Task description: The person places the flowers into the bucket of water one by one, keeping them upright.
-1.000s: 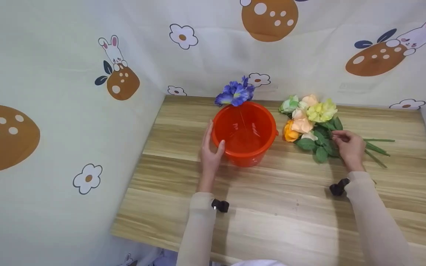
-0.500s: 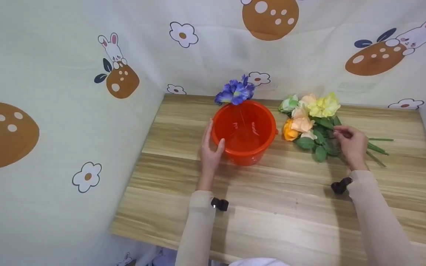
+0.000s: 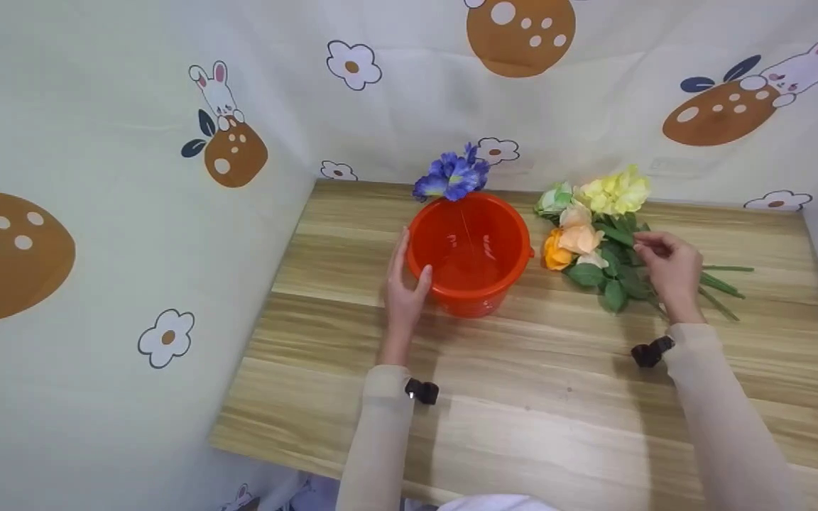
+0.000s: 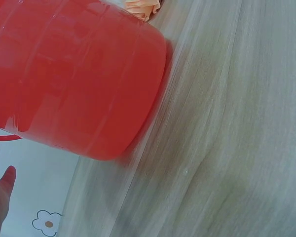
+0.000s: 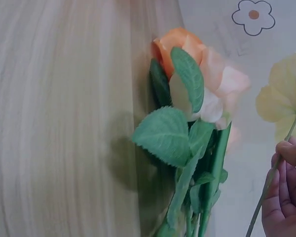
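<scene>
A red plastic bucket [image 3: 476, 305] stands on the wooden table, with a blue-purple artificial flower [image 3: 451, 176] leaning over its far rim and the thin stem running down inside. My left hand [image 3: 403, 294] lies along the bucket's left side, its fingers extended and thumb spread near the rim. With thumb and fingertips, my right hand [image 3: 673, 273] pinches the stem of a yellow artificial flower [image 5: 283, 94], whose bloom [image 3: 618, 191] is above the other flowers. Beneath it lie peach roses [image 3: 579, 238], an orange rose [image 3: 558, 250], a pale green bloom [image 3: 557, 199] and green leaves [image 3: 616, 294].
Several green stems [image 3: 725, 285] point right from the pile, beyond my right hand. A patterned cloth wall [image 3: 409, 113] borders the wooden table [image 3: 522, 397] at the back and on the left. Each wrist carries a small black camera [image 3: 423, 390].
My right hand has lifted the yellow flower slightly up and away from the pile, so its bloom sits farther back. The left hand and bucket stay in place.
</scene>
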Available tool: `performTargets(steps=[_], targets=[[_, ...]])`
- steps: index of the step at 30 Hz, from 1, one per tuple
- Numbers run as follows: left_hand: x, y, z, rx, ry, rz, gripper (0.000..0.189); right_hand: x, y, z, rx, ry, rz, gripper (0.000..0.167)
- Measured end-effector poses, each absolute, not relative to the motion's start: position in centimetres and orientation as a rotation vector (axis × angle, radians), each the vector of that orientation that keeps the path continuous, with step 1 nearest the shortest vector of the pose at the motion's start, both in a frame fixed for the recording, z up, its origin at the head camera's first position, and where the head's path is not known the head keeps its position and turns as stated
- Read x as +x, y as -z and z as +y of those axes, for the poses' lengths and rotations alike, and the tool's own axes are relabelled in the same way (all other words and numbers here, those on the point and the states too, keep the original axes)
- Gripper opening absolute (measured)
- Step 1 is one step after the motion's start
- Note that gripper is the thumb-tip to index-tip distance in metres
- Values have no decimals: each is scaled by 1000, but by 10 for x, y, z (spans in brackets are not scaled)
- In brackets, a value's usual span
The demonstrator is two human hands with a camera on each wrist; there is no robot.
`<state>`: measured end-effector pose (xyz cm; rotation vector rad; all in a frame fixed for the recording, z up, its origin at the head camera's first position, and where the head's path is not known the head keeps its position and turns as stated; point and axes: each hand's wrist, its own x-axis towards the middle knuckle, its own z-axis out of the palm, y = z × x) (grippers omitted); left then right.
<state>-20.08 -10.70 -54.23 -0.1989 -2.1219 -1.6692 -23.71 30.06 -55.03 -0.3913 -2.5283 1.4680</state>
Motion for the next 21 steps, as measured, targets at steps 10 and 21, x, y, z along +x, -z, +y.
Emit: performTargets(steps=[10,21], targets=[[-214,570,-110,-181,1628,-2124,64,-241,534,282,-318,-1548,-2456,28],[-215,576,-113,-172,1638,-2145,64,-250,516,262,-241,-1595,-2398,29]])
